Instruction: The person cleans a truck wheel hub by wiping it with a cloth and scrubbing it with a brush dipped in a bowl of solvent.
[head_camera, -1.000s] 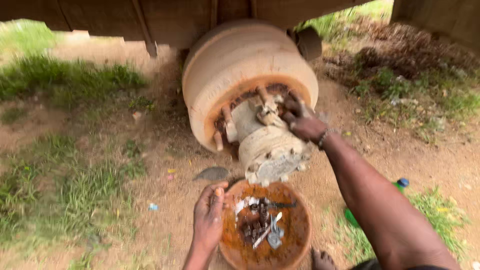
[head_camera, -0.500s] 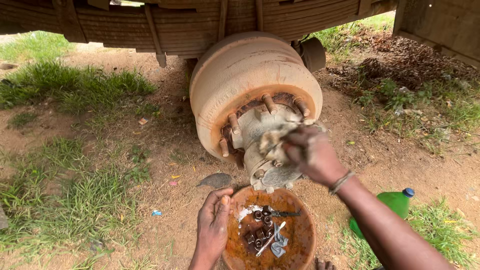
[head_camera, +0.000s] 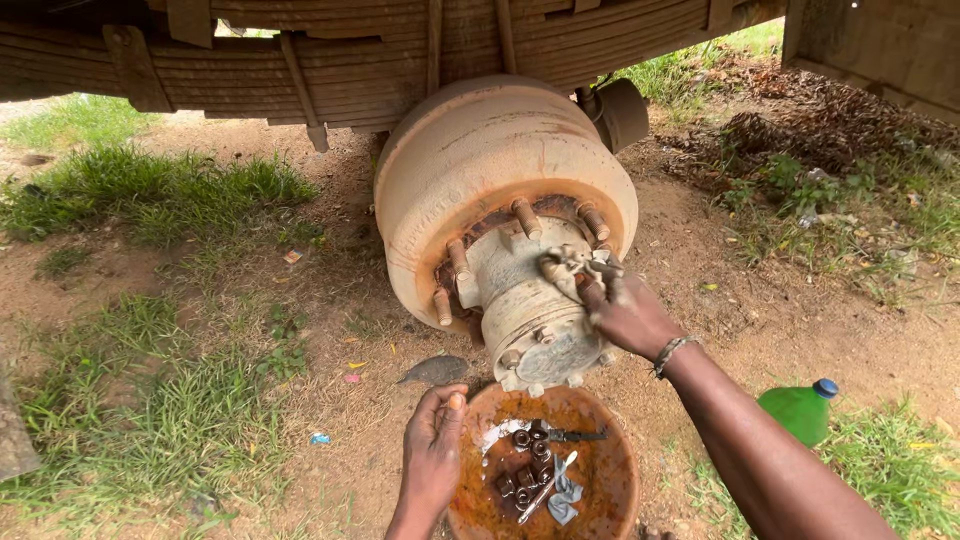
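A large dusty wheel hub and brake drum with rusty studs hangs under a vehicle's leaf springs. My right hand rests on the axle hub cap, fingers pressed on a small metal part at its upper edge. My left hand grips the rim of a round rusty bowl on the ground below the hub. Inside the bowl lie several nuts, a thin tool and a bit of cloth in orange liquid.
A green plastic bottle with a blue cap lies on the ground at the right. Bare dirt surrounds the hub, with grass patches at left and dry leaves at the back right. A dark flat stone lies beside the bowl.
My view has moved closer and shifted. My right hand came off the studs, swung in front of the hub, and now rests on the hub cap. My left hand stays on the bowl rim.
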